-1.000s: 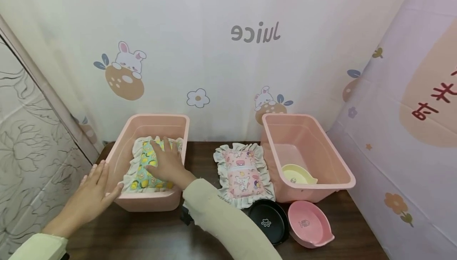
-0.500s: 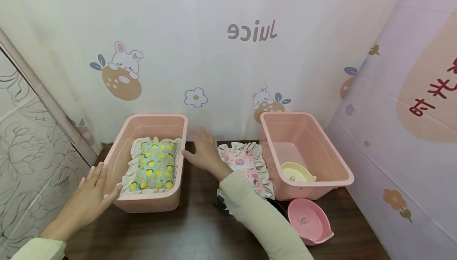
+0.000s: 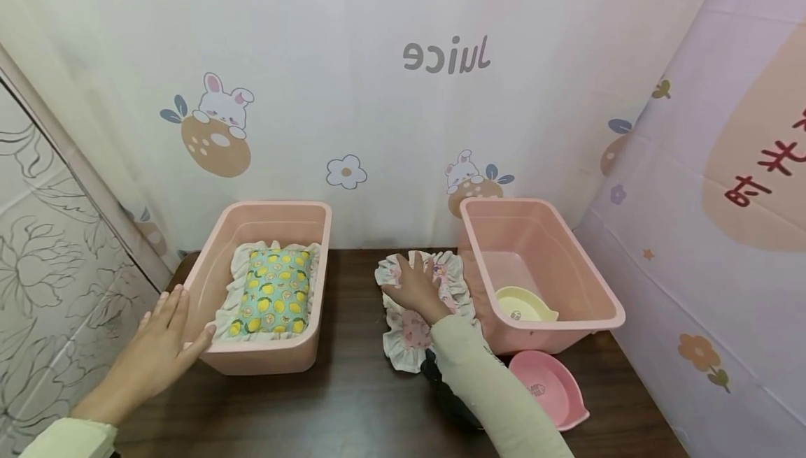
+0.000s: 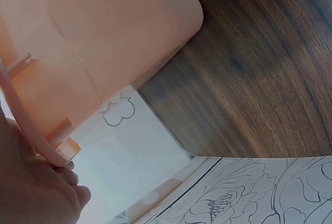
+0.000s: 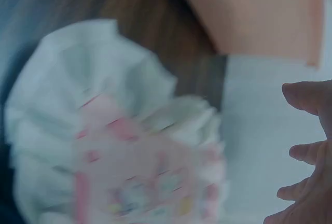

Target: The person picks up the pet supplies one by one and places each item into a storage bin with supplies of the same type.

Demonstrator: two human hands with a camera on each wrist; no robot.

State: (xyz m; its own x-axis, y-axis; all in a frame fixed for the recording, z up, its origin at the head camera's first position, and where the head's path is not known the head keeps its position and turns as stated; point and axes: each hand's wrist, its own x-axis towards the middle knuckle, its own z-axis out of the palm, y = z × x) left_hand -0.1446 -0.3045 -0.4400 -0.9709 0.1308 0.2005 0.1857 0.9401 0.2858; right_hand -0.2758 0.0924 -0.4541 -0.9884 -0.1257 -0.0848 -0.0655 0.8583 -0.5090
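My left hand (image 3: pixel 154 349) rests at the left rim of the left pink plastic bin (image 3: pixel 326 262), fingers straight; the left wrist view has its fingertips (image 4: pixel 70 175) right at that rim. Inside the bin lies a green pillow (image 3: pixel 277 290) with a lemon print and a white ruffled edge. Over a pink ruffled pillow (image 3: pixel 412 335) on the table, my right hand (image 3: pixel 418 290) spreads its fingers and covers part of the print. In the right wrist view this pillow (image 5: pixel 145 172) is blurred, with the right hand's fingers at the right side, apart and holding nothing.
A second pink bin (image 3: pixel 604 304) stands right of the pink pillow, with a pale yellow dish (image 3: pixel 525 304) inside. In front of it sits a pink dish (image 3: pixel 554 388); my right sleeve (image 3: pixel 497 388) hides most of a black dish. A printed curtain (image 3: pixel 378 94) hangs behind.
My right hand has left the green pillow, passed over the left bin's right rim and moved right onto the pink pillow. My left hand has stayed at the rim.
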